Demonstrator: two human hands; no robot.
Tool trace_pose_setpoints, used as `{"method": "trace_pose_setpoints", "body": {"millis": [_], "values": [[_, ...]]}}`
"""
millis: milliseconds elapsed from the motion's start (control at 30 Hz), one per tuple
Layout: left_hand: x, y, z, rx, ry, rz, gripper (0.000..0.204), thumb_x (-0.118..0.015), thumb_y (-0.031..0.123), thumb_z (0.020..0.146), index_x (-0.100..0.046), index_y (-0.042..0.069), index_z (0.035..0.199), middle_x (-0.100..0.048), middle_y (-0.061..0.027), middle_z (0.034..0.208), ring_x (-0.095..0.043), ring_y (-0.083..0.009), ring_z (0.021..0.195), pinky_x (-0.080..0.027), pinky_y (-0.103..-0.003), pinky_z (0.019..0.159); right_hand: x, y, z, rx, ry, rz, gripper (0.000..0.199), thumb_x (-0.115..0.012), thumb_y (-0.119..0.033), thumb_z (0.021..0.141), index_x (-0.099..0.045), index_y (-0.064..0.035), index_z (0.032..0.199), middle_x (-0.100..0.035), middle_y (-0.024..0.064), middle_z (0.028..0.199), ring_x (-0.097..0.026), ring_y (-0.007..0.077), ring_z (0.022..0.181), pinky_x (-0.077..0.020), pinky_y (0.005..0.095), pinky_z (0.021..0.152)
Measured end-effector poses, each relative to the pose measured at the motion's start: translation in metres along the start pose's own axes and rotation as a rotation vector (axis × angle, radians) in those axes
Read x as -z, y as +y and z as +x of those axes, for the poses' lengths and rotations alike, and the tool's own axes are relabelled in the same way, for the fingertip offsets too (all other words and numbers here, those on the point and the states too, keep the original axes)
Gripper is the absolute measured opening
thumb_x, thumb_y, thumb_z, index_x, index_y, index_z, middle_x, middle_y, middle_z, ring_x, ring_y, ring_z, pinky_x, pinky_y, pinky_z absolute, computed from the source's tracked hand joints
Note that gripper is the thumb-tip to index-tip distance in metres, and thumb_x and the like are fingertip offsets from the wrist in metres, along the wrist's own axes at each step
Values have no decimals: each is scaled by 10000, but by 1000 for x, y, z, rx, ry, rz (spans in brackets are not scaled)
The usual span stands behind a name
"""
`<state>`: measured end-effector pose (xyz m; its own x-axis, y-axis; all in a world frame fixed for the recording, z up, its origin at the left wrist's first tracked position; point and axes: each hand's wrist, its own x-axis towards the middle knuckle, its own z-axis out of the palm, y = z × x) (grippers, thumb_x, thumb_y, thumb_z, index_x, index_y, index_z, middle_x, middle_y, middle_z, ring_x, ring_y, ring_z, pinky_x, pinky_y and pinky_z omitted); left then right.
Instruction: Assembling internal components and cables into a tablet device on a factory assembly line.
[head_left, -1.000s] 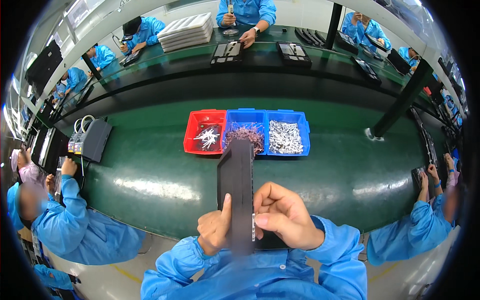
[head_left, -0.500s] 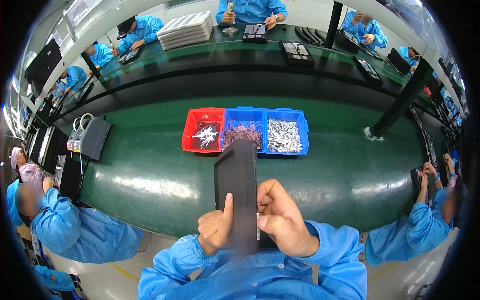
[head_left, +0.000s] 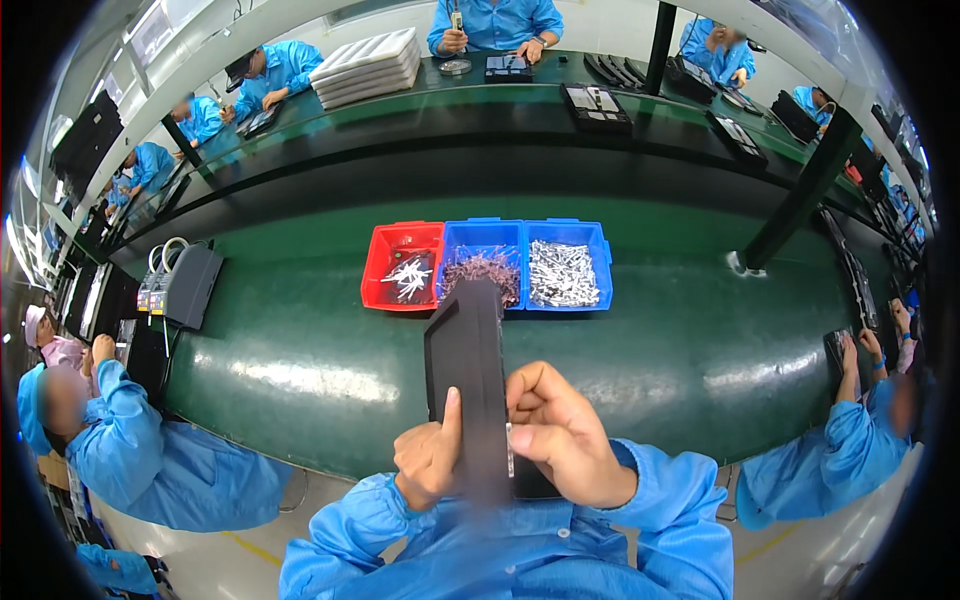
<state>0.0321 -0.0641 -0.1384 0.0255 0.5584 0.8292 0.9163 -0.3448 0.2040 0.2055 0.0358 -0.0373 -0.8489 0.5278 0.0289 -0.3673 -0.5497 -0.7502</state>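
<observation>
A flat black casing [head_left: 480,370], perhaps a device housing, stands on edge in front of my chest. My left hand [head_left: 427,455] grips it from the left, with the thumb laid up along its face. At the right edge, the fingers of my right hand [head_left: 572,440] are bent together. The right thumb presses beside a small pale strip [head_left: 511,455] on that edge; whatever lies between the fingertips is too small to make out. The casing hides part of the blue bin [head_left: 483,225] of thin pinkish parts behind it.
Beside that bin stand a red bin [head_left: 372,270] with a few white sticks and another blue bin [head_left: 605,265] of silvery-white parts. A grey controller box [head_left: 195,285] sits left on the green bench [head_left: 290,350]. A dark post [head_left: 800,195] rises at right. Co-workers sit at both sides and opposite.
My view has shifted slightly, so the bins and casing appear a little further left. Both hands keep their places on the casing. The co-worker at left has raised a hand.
</observation>
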Motion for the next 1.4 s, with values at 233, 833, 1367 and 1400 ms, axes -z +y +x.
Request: {"method": "trace_pose_setpoints", "body": {"millis": [233, 833, 1367, 1400], "values": [[10, 10, -5, 117, -113, -39, 240, -796, 11, 684, -721, -7, 912, -741, -148, 849, -744, -288, 679, -561, -344, 545, 4, -1, -1, 32, -39, -71, 275, -562, 94, 933, -490, -18, 1173, -543, 36, 1059, -537, 84, 950, -466, 268, 875], [-1, -2, -6, -4, -24, -5, 747, -673, -25, 550, -632, -198, 1276, -486, -43, 574, -470, -127, 433, -386, -293, 420, -10, 29, -11, 213, 13, -33, 540, -592, 93, 772, -376, -50, 1246, -446, 60, 1091, -461, 139, 997, -425, 318, 920], [1, 3, 2, -22, 33, -1, 699, -700, -38, 568, -653, -192, 1249, -499, -39, 568, -481, -125, 424, -395, -288, 418, 3, 3, -3, 120, -43, -113, 318, -586, 70, 954, -471, 4, 1242, -558, 63, 1099, -573, 104, 997, -491, 295, 917], [1, 3, 2, -23, 31, -19, 698, -702, -35, 569, -654, -191, 1247, -502, -39, 571, -480, -125, 424, -394, -287, 418, 3, 1, -3, 114, -62, -118, 317, -588, 75, 948, -472, 1, 1233, -556, 58, 1091, -568, 101, 994, -488, 292, 909]]}}
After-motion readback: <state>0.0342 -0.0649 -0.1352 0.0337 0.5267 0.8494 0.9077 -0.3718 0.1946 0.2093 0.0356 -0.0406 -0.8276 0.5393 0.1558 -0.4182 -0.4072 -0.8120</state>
